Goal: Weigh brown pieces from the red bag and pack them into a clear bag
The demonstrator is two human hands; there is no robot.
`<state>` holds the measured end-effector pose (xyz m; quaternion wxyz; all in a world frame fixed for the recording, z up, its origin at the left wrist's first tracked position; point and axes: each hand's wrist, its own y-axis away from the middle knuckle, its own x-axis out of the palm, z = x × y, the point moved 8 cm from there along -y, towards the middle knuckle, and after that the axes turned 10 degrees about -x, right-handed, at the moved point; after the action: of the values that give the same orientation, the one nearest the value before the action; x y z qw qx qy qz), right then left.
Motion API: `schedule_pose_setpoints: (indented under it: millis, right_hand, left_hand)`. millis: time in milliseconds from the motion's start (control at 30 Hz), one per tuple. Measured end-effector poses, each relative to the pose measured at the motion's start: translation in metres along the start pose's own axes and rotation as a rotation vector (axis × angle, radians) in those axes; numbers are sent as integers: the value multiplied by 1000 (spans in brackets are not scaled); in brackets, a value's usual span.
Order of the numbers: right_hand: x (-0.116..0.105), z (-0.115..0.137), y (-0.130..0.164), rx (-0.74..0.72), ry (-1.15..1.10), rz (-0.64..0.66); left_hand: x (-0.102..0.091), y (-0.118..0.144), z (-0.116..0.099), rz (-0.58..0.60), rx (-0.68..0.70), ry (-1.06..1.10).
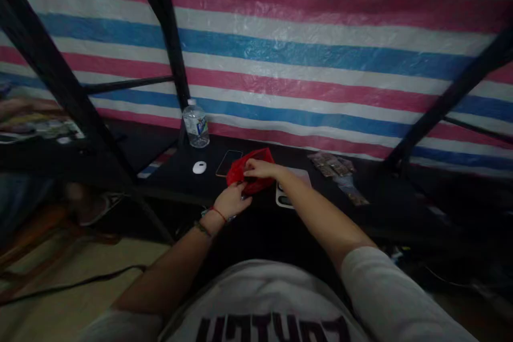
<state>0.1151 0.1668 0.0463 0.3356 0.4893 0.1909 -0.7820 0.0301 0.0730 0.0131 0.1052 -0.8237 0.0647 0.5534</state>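
Both hands closed on a crumpled red plastic bag (249, 172) at the middle of the dark table (180, 171): left hand (231, 201) pinching the near edge, right hand (260, 169) gripping the top. Better to pull gently, away from the black phone (228, 162). Nearby: clear plastic water bottle (195, 124), small white oval object (199, 167). Behind: striped pink, white and blue tarp (320, 53). Dim room.

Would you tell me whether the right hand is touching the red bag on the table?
Touching. The head view shows the right hand resting on the red bag, its fingers overlapping the crumpled plastic with no gap.
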Motion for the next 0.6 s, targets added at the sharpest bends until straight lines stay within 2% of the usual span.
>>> schedule_pose_setpoints:
  millis: [133, 300, 600]
  right_hand:
    - [-12, -4, 8, 26, 126, -30]
    - [-18, -5, 12, 118, 454, -18]
    - [-10, -18, 5, 152, 530, -18]
  left_hand:
    - [2, -6, 5, 9, -77, -18]
    - [0, -6, 7, -5, -141, -25]
    - [3, 1, 1, 39, -120, -169]
